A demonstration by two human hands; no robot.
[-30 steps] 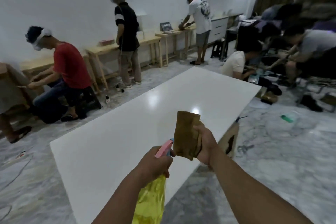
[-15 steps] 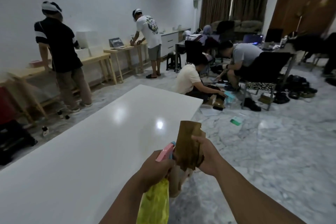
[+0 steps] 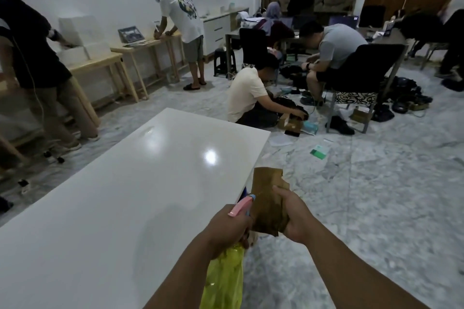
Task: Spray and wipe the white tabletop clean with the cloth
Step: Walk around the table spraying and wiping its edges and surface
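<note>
Head view, glossy white tabletop (image 3: pixel 120 198), folded brown cloth (image 3: pixel 267 206), yellow spray bottle (image 3: pixel 224 281)

A yellow spray bottle (image 3: pixel 223 276) with a pink nozzle is gripped by the left hand (image 3: pixel 229 229) beside the near edge of the white tabletop (image 3: pixel 113 208). A brown cloth (image 3: pixel 267 202) is held upright in the right hand (image 3: pixel 297 218), just in front of the nozzle. Several people are seen beyond, around wooden desks (image 3: pixel 148 44) and on the marble floor (image 3: pixel 376 183).

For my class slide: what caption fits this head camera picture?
Left hand grips a yellow spray bottle, right hand holds a brown cloth beside the white tabletop.
</note>
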